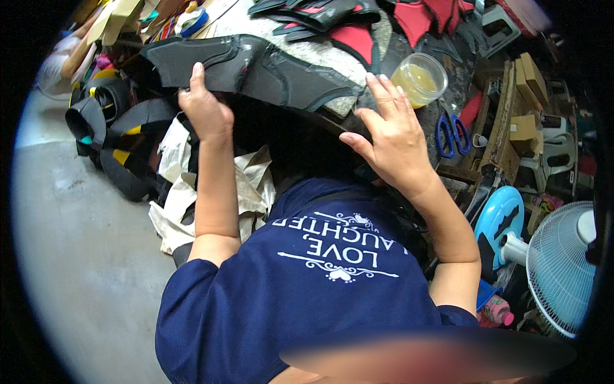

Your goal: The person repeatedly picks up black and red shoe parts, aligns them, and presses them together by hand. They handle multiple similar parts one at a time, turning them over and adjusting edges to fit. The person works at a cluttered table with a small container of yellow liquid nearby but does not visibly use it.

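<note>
A long dark grey panel [262, 67] of sheet material, with darker curved seams or edges, stretches across the front of the worktable. My left hand [206, 109] grips its near edge toward the left end, thumb on top and the other fingers hidden beneath. By the panel's right end, my right hand [393, 131] is spread, holding nothing; its fingertips are close to the edge, and whether they touch I cannot tell. Just beyond those fingers stands a clear tub [419, 80] of yellowish liquid. Scissors with blue handles [453, 131] lie to the right of that hand.
Black and red cut pieces [358, 41] are piled at the back of the table. A blue tape roll [193, 22] sits far left. Black rolled pieces [121, 121] and off-white cloth [249, 185] lie left of me. At right are a fan [559, 262] and wooden boards [502, 121].
</note>
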`<state>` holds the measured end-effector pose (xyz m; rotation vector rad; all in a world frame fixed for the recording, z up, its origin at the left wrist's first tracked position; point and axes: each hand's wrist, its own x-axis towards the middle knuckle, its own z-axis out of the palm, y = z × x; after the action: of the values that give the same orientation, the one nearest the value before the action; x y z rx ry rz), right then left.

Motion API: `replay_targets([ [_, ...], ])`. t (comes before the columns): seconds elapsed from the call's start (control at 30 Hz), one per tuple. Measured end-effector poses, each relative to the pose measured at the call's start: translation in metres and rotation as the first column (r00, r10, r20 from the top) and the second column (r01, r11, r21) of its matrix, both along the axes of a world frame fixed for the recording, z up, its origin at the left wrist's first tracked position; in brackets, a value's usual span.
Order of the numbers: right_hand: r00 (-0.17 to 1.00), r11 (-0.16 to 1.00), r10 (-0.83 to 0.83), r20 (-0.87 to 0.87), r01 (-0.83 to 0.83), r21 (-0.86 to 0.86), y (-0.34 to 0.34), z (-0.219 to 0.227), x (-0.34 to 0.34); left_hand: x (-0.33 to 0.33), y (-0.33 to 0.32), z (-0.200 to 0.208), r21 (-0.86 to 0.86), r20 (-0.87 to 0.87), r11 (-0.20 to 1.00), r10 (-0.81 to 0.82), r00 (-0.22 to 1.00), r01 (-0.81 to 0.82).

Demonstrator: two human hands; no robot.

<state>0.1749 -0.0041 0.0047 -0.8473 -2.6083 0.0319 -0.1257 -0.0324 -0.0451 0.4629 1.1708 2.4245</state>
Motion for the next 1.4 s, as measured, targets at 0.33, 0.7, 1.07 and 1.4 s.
replay_targets([
  [0.33,0.891,0.978,-0.211,0.402,0.189,0.094,0.091,0.050,0.046,-0.007,0.016,0.077,0.030,-0.025,0.958,-0.284,0.958,0.285],
  [0.7,0.963,0.994,0.071,-0.258,-0.089,-0.058,0.081,0.110,0.052,0.031,0.026,0.114,-0.104,-0.251,0.782,-0.618,0.745,0.614],
  [1.07,0.907,0.962,0.248,-0.340,-0.188,0.199,0.102,0.121,-0.053,0.064,0.035,0.132,-0.069,-0.218,0.577,-0.805,0.552,0.814],
  [1.4,0.870,0.948,0.315,-0.381,-0.270,0.166,0.117,0.111,-0.051,0.065,0.032,0.132,-0.140,-0.220,0.565,-0.819,0.531,0.813],
])
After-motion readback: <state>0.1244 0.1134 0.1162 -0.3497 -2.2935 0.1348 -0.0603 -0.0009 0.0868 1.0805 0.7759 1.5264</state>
